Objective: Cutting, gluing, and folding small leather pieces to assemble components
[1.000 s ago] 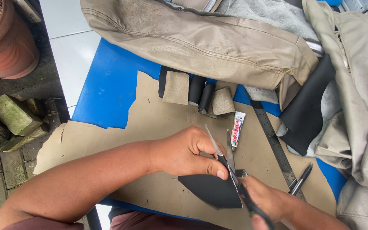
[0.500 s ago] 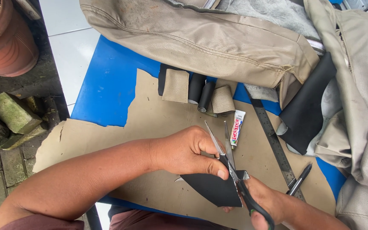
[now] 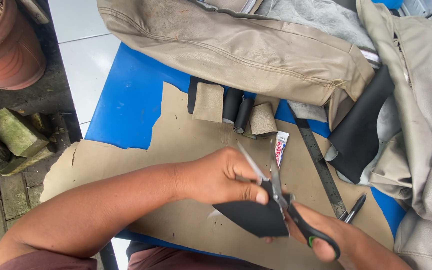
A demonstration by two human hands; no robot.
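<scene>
A person is trimming a black piece with scissors over a cardboard sheet.

Beyond the cardboard, a beige upholstery cover is lying bunched, out of the cutting area. On the cardboard's far edge small rolls are sitting beside a glue tube, and a steel ruler is running along its right side. Above the cardboard's near edge, the left hand is pinching the black piece, fingers clamped to keep it taut, while the right hand, fingers looped through the handles, is working the scissors, blades parted.
</scene>
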